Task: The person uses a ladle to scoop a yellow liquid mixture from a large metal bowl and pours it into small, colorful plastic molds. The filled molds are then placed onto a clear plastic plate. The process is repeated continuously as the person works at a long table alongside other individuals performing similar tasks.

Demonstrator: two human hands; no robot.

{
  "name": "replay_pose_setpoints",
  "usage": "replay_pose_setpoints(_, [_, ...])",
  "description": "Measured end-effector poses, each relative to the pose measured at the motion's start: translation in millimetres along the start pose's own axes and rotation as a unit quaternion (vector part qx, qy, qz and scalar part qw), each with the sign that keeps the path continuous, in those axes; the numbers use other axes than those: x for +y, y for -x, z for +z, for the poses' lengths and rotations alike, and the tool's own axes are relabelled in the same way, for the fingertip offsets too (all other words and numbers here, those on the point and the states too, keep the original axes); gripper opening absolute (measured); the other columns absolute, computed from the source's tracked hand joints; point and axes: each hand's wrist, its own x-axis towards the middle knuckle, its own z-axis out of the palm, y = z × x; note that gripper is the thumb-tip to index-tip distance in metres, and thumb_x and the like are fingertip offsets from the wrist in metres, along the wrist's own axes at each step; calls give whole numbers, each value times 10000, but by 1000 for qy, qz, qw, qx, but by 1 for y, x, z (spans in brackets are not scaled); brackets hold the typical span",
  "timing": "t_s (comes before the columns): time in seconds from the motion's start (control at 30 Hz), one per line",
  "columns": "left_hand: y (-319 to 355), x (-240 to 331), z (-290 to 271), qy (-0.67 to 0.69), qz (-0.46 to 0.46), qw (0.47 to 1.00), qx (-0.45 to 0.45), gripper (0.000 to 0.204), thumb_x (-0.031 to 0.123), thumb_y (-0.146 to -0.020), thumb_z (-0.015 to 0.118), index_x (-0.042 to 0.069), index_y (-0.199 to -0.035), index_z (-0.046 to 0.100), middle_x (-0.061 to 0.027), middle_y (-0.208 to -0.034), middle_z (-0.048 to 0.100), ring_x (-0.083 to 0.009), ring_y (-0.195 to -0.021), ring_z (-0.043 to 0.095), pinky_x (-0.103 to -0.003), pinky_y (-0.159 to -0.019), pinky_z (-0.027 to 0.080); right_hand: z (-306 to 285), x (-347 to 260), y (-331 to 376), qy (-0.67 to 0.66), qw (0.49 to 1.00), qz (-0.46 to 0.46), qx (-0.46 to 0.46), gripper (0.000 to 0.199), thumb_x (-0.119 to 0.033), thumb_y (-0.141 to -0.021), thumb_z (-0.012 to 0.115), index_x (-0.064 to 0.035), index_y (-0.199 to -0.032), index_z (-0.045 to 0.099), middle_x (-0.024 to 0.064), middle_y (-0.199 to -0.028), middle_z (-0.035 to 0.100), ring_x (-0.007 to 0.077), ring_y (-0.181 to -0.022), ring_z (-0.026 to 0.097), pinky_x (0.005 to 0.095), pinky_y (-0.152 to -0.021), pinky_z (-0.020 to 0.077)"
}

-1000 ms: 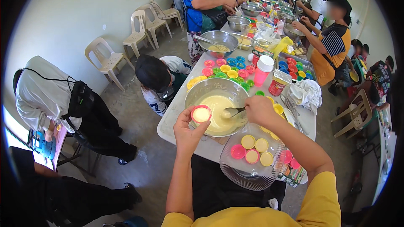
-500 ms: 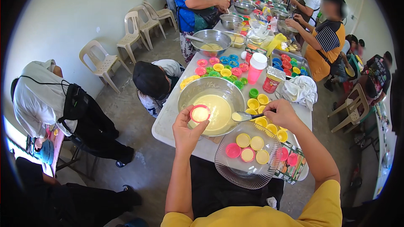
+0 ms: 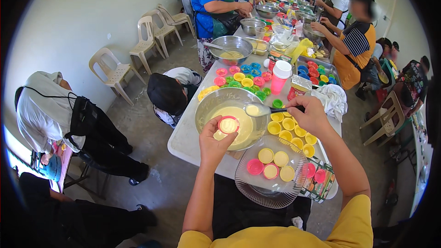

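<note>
My left hand [image 3: 215, 143] pinches a small pink molding cup [image 3: 228, 125] filled with pale yellow batter, holding it over the near part of a steel mixing bowl [image 3: 205, 105]. My right hand [image 3: 307, 111] grips the black handle of a metal spoon [image 3: 255, 109], whose head carries batter above the bowl's right side. More batter [image 3: 243, 138] lies in the bowl. In front of me, a clear ribbed dish [image 3: 295, 179] holds several cups, most of them filled; a pink cup [image 3: 255, 166] in it looks unfilled. Yellow cups [image 3: 285, 135] stand to the bowl's right.
Beyond the bowl are colored cups [image 3: 246, 82], a pink tumbler with a white lid [image 3: 280, 77], a red can [image 3: 299, 87] and a white cloth [image 3: 330, 98]. A second steel bowl [image 3: 231, 46] stands farther back. A person [image 3: 170, 94] is low at the table's left; others work along it.
My left hand has shifted slightly right with the filled cup. The spoon has risen and moved left, closer to the cup.
</note>
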Motion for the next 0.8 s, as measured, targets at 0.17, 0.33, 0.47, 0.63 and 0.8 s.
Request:
replay_pose_setpoints(0.17, [-3,5,10,37,-6,999,-4,656,50,-756,877,-77,-1328,582,-146,-1230,688,-190,-1138,663,-329,-994,531,6,-36,11,98,952,-268,112,161,-44,-842,716,-21,-1001,728,130,-866,697,308,-798,680,398,-683,534])
replay_pose_setpoints(0.33, [-4,4,12,51,-12,999,-10,662,54,-754,879,-70,-1332,580,-146,-1239,684,-193,-1151,657,-330,-997,529,6,-62,21,188,882,-410,139,242,6,-747,707,4,-990,702,111,-822,618,301,-771,633,408,-649,507])
replay_pose_setpoints(0.47, [-2,11,10,54,-16,998,-10,651,30,-757,872,-67,-1330,579,-139,-1236,687,-189,-1148,658,-328,-1001,530,4,-71,26,225,845,-457,160,311,-6,-682,705,21,-991,703,92,-803,596,271,-741,612,390,-618,488])
replay_pose_setpoints(0.63, [1,18,11,67,-7,998,-3,641,16,-762,867,-68,-1328,578,-134,-1230,690,-185,-1136,664,-321,-987,538,0,-77,29,249,814,-487,197,356,-42,-671,709,22,-1021,708,69,-803,577,231,-739,600,359,-590,459])
replay_pose_setpoints(0.8, [0,19,8,74,-5,997,-12,649,21,-766,866,-79,-1335,571,-144,-1225,689,-185,-1128,667,-316,-971,544,6,-73,35,269,809,-488,188,360,-66,-697,701,18,-1047,703,58,-813,569,215,-748,591,359,-592,450])
